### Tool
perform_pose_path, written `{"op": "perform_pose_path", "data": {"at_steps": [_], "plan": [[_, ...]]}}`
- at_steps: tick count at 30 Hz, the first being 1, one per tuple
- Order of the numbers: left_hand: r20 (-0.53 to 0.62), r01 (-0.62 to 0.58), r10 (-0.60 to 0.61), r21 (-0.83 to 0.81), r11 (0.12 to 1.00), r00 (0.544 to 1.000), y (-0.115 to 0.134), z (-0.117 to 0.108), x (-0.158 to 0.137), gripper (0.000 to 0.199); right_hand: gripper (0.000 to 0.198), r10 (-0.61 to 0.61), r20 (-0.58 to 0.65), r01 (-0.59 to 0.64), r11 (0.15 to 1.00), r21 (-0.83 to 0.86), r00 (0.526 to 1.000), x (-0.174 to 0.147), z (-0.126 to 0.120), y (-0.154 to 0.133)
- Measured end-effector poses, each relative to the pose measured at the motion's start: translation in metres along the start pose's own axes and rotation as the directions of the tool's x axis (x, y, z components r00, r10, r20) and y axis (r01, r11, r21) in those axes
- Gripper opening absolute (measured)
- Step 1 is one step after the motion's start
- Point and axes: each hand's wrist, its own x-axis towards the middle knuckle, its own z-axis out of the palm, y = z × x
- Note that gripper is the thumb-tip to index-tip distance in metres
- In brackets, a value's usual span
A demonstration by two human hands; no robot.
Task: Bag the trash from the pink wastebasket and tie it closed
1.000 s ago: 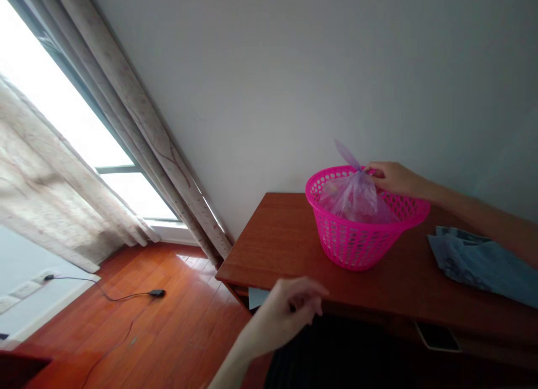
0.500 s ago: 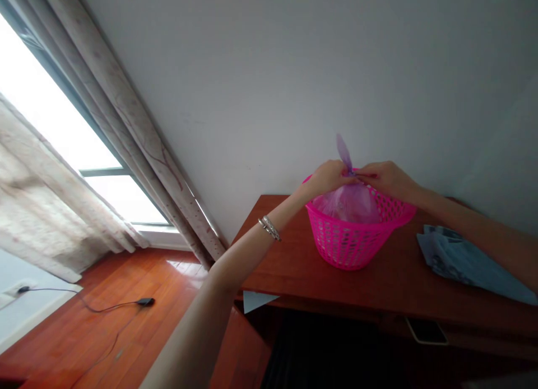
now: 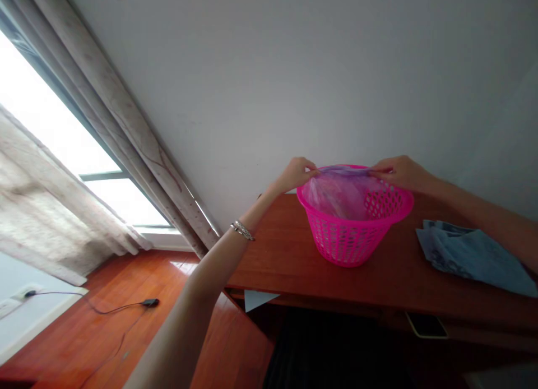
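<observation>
Both hands are at the top of the pink basket [image 3: 353,232], one at each side. Left hand [image 3: 297,173] pinches the edge of the purple bag [image 3: 336,190] at the left rim, and right hand [image 3: 399,173] pinches the same bag at the right rim, so the film is pulled flat between them across the opening. Fingers of both hands are closed on the thin plastic. This bag sits inside the basket, and the basket stands on the wooden desk [image 3: 294,260], near the wall and well away from the front edge. On the left of the basket the desk top is free up to its corner; on the right a blue cloth [image 3: 471,254] lies near, not touching the basket. Below the front edge a phone [image 3: 426,324] and a paper corner [image 3: 256,299] come out a little, the rest of them is hidden under the top. What is inside the bag I cannot make out. On the floor lies a cable [image 3: 126,308].
</observation>
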Motion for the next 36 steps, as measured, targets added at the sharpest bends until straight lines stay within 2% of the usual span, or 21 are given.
{"op": "perform_pose_path", "data": {"at_steps": [2,4,6,8,10,11,14,17,20,22,24,25,27,30,31,33,34,35,36], "plan": [[0.012,0.057,-0.056,-0.118,0.991,0.998,-0.010,-0.006,-0.008,0.018,0.045,0.111,-0.016,-0.111,0.994,0.016,0.994,-0.004,-0.005,0.012],[0.010,0.087,-0.088,-0.294,0.952,0.996,-0.014,-0.008,-0.012,0.019,0.050,0.177,-0.056,-0.172,0.982,0.084,0.983,-0.005,-0.008,0.016],[0.013,0.100,-0.107,-0.464,0.880,0.994,-0.008,-0.005,-0.011,0.031,0.054,0.159,-0.102,-0.135,0.968,0.210,0.982,-0.005,-0.008,0.009],[0.023,0.115,-0.122,-0.537,0.836,0.992,0.005,0.001,-0.006,0.046,0.069,0.079,-0.137,-0.036,0.956,0.291,0.987,-0.003,-0.006,-0.004],[0.017,0.106,-0.111,-0.474,0.874,0.994,0.020,0.007,0.001,0.054,0.082,-0.051,-0.148,0.085,0.969,0.233,0.988,0.000,-0.003,-0.020],[0.011,0.081,-0.084,-0.406,0.910,0.996,0.028,0.009,0.004,0.053,0.081,-0.130,-0.138,0.151,0.976,0.158,0.982,0.002,-0.002,-0.027],[0.051,-0.010,0.020,-0.189,0.982,0.999,0.043,0.010,0.008,0.030,0.057,-0.321,-0.059,0.316,0.946,-0.076,0.945,0.006,0.000,-0.040],[0.024,-0.022,0.025,-0.110,0.994,0.999,0.043,0.007,0.007,0.022,0.035,-0.366,-0.024,0.360,0.923,-0.138,0.930,0.006,-0.003,-0.041],[-0.159,0.069,-0.095,-0.163,0.984,0.983,0.029,0.001,0.005,0.022,0.033,-0.284,-0.114,0.277,0.958,-0.072,0.952,0.000,-0.011,-0.031],[-0.293,0.153,-0.233,-0.270,0.951,0.927,0.016,-0.005,0.002,0.019,0.034,-0.124,-0.207,0.130,0.991,0.014,0.970,-0.006,-0.016,-0.019],[-0.371,0.207,-0.381,-0.431,0.878,0.847,0.003,-0.011,-0.004,0.016,0.034,0.091,-0.278,-0.031,0.977,0.213,0.956,-0.013,-0.020,-0.004],[-0.378,0.215,-0.447,-0.518,0.828,0.811,-0.002,-0.014,-0.007,0.013,0.034,0.194,-0.288,-0.086,0.933,0.348,0.938,-0.017,-0.021,0.004],[-0.340,0.216,-0.545,-0.663,0.717,0.767,-0.011,-0.019,-0.015,0.008,0.032,0.340,-0.251,-0.128,0.787,0.603,0.906,-0.024,-0.021,0.018],[-0.281,0.231,-0.624,-0.757,0.611,0.729,-0.021,-0.027,-0.027,0.007,0.024,0.394,-0.193,-0.095,0.604,0.791,0.898,-0.034,-0.026,0.031],[-0.307,0.235,-0.641,-0.750,0.618,0.703,-0.023,-0.030,-0.029,0.011,0.026,0.385,-0.193,-0.066,0.567,0.821,0.903,-0.036,-0.030,0.032],[-0.461,0.219,-0.617,-0.659,0.720,0.638,-0.024,-0.037,-0.033,0.025,0.038,0.362,-0.213,-0.007,0.520,0.854,0.908,-0.039,-0.043,0.028],[-0.565,0.201,-0.550,-0.562,0.803,0.615,-0.021,-0.042,-0.035,0.032,0.044,0.355,-0.231,0.014,0.519,0.854,0.906,-0.039,-0.051,0.023],[-0.656,0.177,-0.438,-0.427,0.887,0.615,-0.016,-0.047,-0.036,0.038,0.048,0.348,-0.250,0.028,0.534,0.845,0.904,-0.038,-0.060,0.015],[-0.707,0.143,-0.293,-0.265,0.954,0.644,-0.008,-0.052,-0.037,0.042,0.048,0.336,-0.278,0.044,0.564,0.825,0.900,-0.038,-0.068,0.006]]}}
